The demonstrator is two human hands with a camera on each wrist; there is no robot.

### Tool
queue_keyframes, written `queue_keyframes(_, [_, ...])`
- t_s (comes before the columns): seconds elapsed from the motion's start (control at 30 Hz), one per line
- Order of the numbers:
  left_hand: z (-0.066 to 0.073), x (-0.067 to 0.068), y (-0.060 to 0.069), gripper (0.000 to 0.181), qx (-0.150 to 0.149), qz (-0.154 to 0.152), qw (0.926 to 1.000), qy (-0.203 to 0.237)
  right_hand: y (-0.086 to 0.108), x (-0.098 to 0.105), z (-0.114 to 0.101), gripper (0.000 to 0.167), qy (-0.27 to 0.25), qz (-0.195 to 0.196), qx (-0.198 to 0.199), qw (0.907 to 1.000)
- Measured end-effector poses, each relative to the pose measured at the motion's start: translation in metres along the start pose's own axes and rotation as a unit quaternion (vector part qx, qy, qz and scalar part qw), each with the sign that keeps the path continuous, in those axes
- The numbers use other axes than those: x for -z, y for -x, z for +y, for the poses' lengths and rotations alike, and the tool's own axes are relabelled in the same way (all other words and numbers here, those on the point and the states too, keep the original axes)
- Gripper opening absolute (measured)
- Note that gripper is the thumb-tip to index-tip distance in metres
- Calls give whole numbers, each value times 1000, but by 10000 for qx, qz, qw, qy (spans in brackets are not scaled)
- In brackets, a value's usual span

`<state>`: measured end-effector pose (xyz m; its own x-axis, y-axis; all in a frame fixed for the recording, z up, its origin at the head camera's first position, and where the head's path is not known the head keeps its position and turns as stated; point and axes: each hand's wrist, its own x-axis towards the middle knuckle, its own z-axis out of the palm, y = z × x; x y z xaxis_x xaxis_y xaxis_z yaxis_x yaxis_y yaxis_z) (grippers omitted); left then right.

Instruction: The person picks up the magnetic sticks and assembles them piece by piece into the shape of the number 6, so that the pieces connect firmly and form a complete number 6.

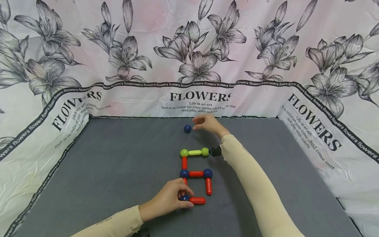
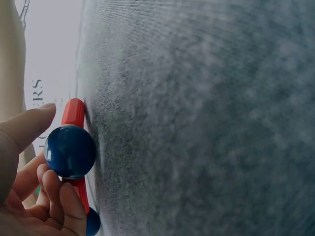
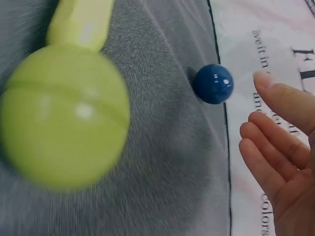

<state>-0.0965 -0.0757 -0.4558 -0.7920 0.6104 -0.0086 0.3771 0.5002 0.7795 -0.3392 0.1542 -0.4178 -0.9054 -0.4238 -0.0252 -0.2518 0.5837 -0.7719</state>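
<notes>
On the grey table, red rods and blue balls form a frame with a light green rod [image 1: 194,152] between two green balls at its far end. My left hand [image 1: 167,197] holds the near-left blue ball [image 2: 70,151] with curled fingers around it. A red rod [image 1: 197,200] extends rightward from that ball; another, partly hidden by the hand, leads to a blue ball [image 1: 184,173]. My right hand [image 1: 210,125] reaches past the frame, fingers relaxed and apart, just right of a loose blue ball [image 3: 213,84]. It holds nothing.
At the frame's right side, a red rod [image 1: 208,186] points nearer from a blue ball [image 1: 208,173]. A green ball [image 3: 66,118] lies close below the right wrist camera. White flower-printed cloth [image 1: 133,98] borders the table at the back and sides.
</notes>
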Motion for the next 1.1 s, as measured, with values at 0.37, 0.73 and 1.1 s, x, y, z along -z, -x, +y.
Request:
queue_keyframes(0.37, [0, 0, 0, 21, -19, 60, 9994, -332, -25, -23, 7, 40, -86, 96, -187, 9997])
queue_keyframes(0.73, [3, -2, 1, 22, 214, 87, 9982, -559, -34, -34, 7, 37, 263, 149, -261, 9992])
queue_keyframes(1.1, [7, -7, -1, 23, 225, 306, 9925, -1161, -29, -29, 1, 37, 336, 79, -189, 9992])
